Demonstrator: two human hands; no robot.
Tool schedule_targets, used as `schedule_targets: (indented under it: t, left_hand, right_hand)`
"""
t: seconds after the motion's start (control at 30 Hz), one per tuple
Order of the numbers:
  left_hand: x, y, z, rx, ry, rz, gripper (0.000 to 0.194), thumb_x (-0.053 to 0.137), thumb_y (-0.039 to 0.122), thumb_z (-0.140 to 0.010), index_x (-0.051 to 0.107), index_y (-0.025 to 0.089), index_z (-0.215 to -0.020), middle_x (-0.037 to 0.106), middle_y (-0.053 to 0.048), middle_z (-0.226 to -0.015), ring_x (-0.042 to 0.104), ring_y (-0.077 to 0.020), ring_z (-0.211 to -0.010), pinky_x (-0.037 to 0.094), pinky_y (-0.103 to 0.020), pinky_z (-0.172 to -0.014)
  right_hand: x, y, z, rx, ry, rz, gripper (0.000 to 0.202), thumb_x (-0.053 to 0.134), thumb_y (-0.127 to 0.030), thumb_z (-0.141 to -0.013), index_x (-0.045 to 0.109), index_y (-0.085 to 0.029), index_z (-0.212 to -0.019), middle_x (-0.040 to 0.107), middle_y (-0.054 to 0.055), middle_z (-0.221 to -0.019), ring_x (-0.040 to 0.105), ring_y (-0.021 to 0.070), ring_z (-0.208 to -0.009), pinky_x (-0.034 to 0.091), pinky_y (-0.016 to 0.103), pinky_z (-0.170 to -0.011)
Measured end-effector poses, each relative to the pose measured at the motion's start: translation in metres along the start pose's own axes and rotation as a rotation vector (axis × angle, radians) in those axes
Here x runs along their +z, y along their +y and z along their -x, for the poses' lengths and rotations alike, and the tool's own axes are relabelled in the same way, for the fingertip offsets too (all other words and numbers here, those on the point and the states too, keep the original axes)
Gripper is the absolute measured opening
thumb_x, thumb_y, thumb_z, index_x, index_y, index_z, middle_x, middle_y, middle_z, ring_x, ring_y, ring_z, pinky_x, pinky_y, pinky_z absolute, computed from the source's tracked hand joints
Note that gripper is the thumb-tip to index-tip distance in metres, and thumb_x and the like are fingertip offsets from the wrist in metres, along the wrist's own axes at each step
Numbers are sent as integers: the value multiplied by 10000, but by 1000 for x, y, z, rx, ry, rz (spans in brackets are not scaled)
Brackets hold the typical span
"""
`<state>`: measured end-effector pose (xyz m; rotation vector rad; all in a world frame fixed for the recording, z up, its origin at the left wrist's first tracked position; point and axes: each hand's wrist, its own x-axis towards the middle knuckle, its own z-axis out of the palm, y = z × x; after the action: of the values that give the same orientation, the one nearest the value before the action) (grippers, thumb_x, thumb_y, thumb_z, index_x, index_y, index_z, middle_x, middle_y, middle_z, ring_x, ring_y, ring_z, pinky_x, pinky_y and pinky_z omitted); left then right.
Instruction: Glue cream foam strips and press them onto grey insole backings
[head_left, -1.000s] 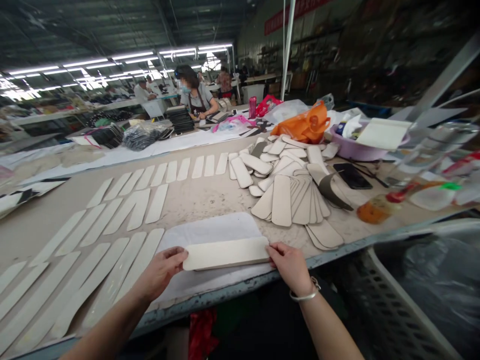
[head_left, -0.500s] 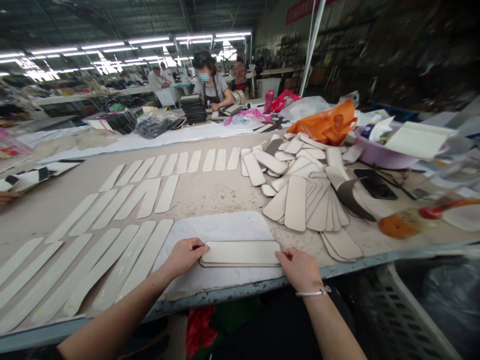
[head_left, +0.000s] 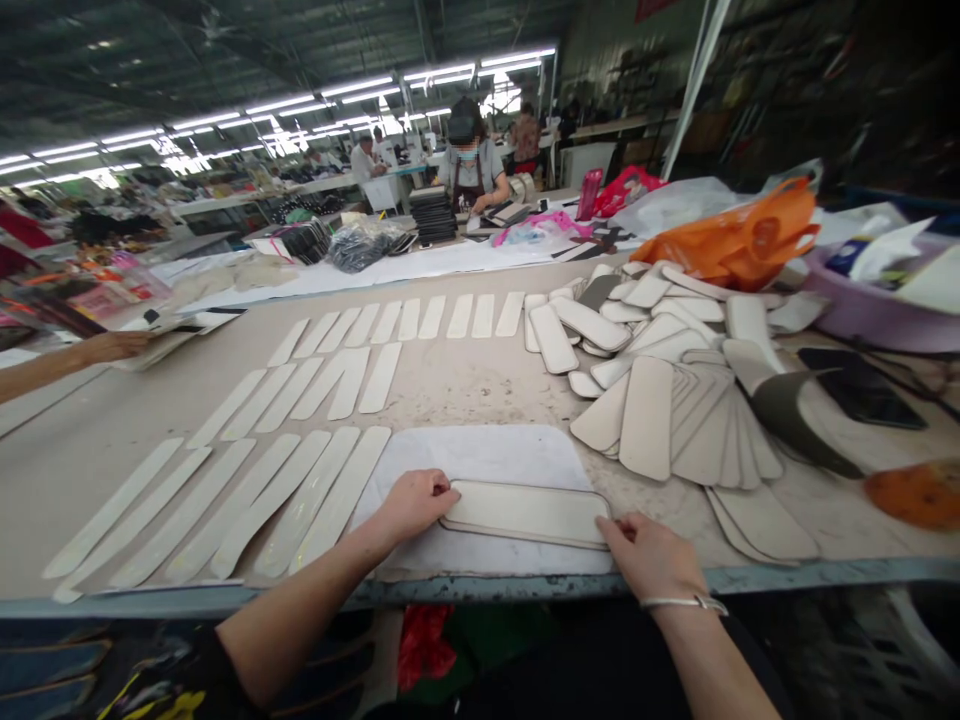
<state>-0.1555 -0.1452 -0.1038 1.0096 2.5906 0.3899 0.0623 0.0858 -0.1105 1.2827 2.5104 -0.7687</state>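
Co-worker's hand [head_left: 112,345]: far to the left of both hands, at the table's far left edge, resting on a stack of flat pieces.
Strips [head_left: 247,500]: pale long strips laid side by side in rows on the table [head_left: 465,385], just left of the left hand and beyond it.
Left hand [head_left: 412,503]: fingers curled onto the left end of the pad, grip pinching that end.
White sheet [head_left: 487,455]: lies flat under both hands and the pad, near the table's front edge.
Pad [head_left: 529,513]: pale oblong with rounded corners and a dark rim, lying flat on the white sheet between the two hands.
Right hand [head_left: 652,555]: grip closed on the pad's right end; a thin bangle [head_left: 686,602] sits on the wrist.
Pile of pads [head_left: 675,400]: fanned heap beyond and right of the right hand.
Orange bag [head_left: 739,240]: far beyond the right hand, behind the pile.
Phone [head_left: 859,385]: dark, flat on the table, well to the right.
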Motion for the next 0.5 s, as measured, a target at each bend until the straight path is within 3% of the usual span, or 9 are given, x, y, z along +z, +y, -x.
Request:
schedule_targets:
  t: [0.27, 0.33, 0.43, 0.5]
  left_hand:
    - [0, -4, 12, -47, 97, 110, 232, 628, 366, -712, 552, 174, -817, 576, 10, -668, 536, -146, -602, 376, -256, -577]
    - [5, -11, 20, 59, 172, 126, 214, 595, 341, -759, 560, 171, -885, 587, -12, -754, 556, -146, -649, 425, -267, -619]
    - [14, -24, 33, 348, 301, 110, 206, 534, 262, -828, 594, 169, -1001, 582, -87, -1010, 574, -173, -885, 468, -298, -782]
    - [18, -31, 40, 530, 310, 70, 214, 514, 205, -848, 613, 181, -1036, 570, -104, -1105, 550, -186, -979, 462, -321, -847]
  right_hand:
    - [1, 2, -1, -2, 27, -23, 332, 454, -487, -775, 632, -225, -675, 673, 62, -727, 613, 212, -678, 404, 307, -632]
    - [2, 2, -2, -6, 32, -26, 333, 457, -491, -771, 634, -225, -676, 674, 61, -724, 614, 212, -679, 406, 308, -633]
    - [3, 3, -2, -5, 31, -14, 341, 449, -501, -773, 639, -228, -697, 680, 62, -750, 616, 217, -694, 408, 315, -648]
    - [3, 3, -3, -6, 24, -3, 353, 443, -514, -774, 643, -229, -715, 682, 65, -767, 617, 224, -712, 409, 321, -661]
